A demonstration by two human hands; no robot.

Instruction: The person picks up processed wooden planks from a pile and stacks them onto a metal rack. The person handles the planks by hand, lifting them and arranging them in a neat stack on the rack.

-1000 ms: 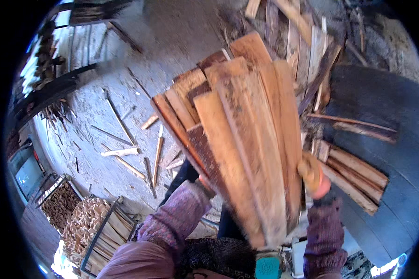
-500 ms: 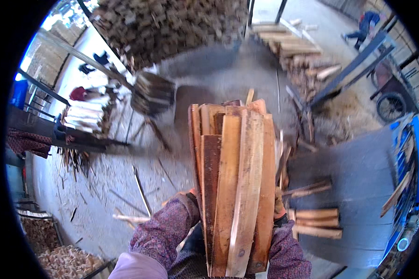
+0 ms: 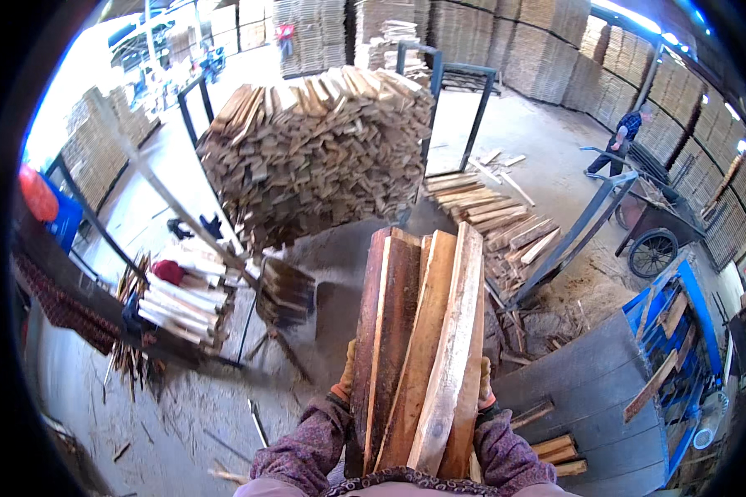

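A thick bundle of rough wooden boards [image 3: 410, 348], some with dark bark edges, is held upright before my body. My left hand [image 3: 346, 374], in a yellowish work glove with an orange cuff, is closed against the bundle's left side. On the opposite side my right hand [image 3: 485, 385], gloved as well, presses on the boards. Most of the fingers of both hands are hidden by the wood. The lower end of the bundle rests near my chest, between my patterned sleeves.
A large stack of boards [image 3: 323, 157] stands ahead in a metal frame. To the right are a board pile [image 3: 497, 211], a blue machine [image 3: 690, 364] with a grey tabletop [image 3: 580, 398], and a wheeled cart [image 3: 651, 219] beside a person [image 3: 620, 141]. A shovel [image 3: 286, 290] stands left.
My view has tipped up, bringing more of the yard into sight. The bundle stays between my hands and now points more toward the stacks. The person by the cart shows more fully.
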